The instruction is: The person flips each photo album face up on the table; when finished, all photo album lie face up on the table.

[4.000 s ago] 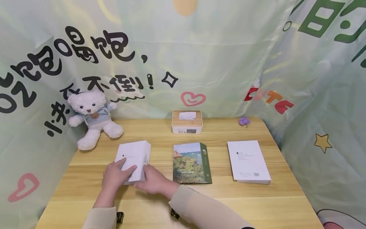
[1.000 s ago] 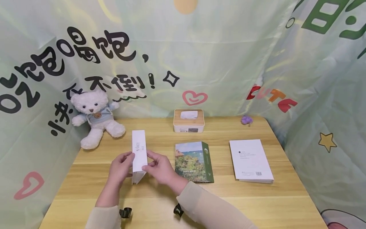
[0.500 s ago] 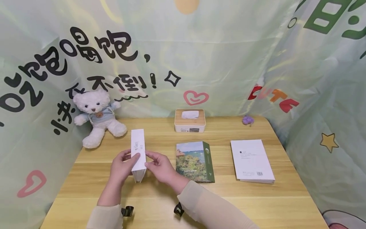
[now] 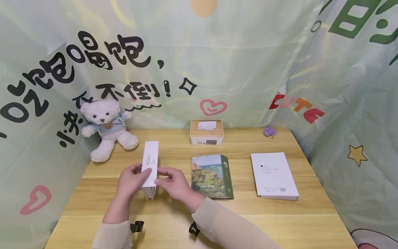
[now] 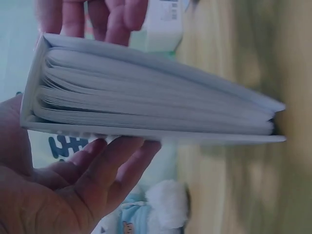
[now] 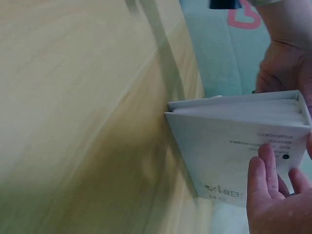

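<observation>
A thick white photo album (image 4: pixel 151 157) stands spine up on its page edge, on the left part of the table. My left hand (image 4: pixel 132 180) grips it from the left, thumb over the spine and fingers against the cover. From the right, my right hand (image 4: pixel 175 185) holds it near the spine, thumb at the spine's edge. Seen in the left wrist view, the album's pages (image 5: pixel 146 92) fan between slightly parted covers. The right wrist view shows the right fingers (image 6: pixel 265 170) against the printed white cover (image 6: pixel 209 151).
Right of the hands lies a green photo album (image 4: pixel 206 176) with a landscape picture. Another white album (image 4: pixel 273 174) lies further right. Behind are a teddy bear (image 4: pixel 109 129), a tissue box (image 4: pixel 206 132) and a small purple object (image 4: pixel 269 131). Fabric walls surround the table (image 4: pixel 233 221).
The left white album lay flat four seconds ago; now it stands spine up. Over the last half second it has turned and tilted slightly in both hands. The other albums have stayed put.
</observation>
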Motion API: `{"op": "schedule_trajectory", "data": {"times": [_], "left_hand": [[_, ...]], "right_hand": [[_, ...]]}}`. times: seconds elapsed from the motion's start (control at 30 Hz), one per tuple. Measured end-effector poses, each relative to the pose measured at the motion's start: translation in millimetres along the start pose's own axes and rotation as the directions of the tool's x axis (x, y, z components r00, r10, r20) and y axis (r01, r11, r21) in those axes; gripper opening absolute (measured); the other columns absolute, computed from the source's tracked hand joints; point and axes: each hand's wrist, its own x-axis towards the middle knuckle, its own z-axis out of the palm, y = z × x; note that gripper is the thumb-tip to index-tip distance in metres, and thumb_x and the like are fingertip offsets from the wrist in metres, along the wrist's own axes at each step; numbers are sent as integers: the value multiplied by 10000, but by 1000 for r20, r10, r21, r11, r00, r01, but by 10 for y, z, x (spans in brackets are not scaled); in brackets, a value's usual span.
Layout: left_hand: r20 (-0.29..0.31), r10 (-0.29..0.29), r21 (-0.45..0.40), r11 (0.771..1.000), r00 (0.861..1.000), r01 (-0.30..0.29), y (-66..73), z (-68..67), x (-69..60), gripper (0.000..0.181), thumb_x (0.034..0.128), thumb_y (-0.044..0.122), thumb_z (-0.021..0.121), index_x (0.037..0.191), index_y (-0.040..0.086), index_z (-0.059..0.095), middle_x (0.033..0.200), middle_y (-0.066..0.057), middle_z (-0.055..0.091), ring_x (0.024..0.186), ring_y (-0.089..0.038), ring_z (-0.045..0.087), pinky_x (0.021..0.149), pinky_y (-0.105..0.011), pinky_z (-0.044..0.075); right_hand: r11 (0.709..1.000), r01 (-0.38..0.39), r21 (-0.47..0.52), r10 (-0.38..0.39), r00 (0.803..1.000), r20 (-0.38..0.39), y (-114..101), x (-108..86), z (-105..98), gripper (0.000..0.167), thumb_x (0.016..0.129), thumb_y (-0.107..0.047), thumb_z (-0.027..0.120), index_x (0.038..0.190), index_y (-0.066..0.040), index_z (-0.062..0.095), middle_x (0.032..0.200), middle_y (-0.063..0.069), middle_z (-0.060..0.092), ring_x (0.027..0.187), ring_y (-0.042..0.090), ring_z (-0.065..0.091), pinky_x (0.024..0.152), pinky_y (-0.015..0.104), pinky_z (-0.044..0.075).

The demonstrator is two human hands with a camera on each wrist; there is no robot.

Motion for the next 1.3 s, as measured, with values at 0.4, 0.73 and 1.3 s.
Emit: {"op": "schedule_trajectory", "data": {"times": [0.4,0.73,1.3], "left_hand": [[-5,68,195,979,998,-65,80,52,-77,817,868,468,864,1400,-98,610,1319,-295,668,1103,-373,661,870,-439,576],[-33,62,219,974,998,-53,109,9,-49,797,840,485,879,1333,-99,652,1189,-268,717,950,-307,685,687,-315,555],[-91,42,179,983,995,-25,102,-74,-73,696,867,267,858,1359,-150,596,1222,-320,679,975,-346,694,692,-277,561]], "right_hand": [[999,4,-53,-4,1000,-16,73,-41,0,269,955,-107,800,1212,-35,769,1119,115,769,649,62,649,505,226,510],[990,47,-135,-50,999,-21,80,-45,43,297,962,-171,802,1244,-81,775,1147,17,778,659,51,656,489,228,533],[923,-48,-382,72,996,50,355,-47,12,497,1034,-291,713,1458,-53,615,1234,163,742,1134,276,714,982,396,584]]}}
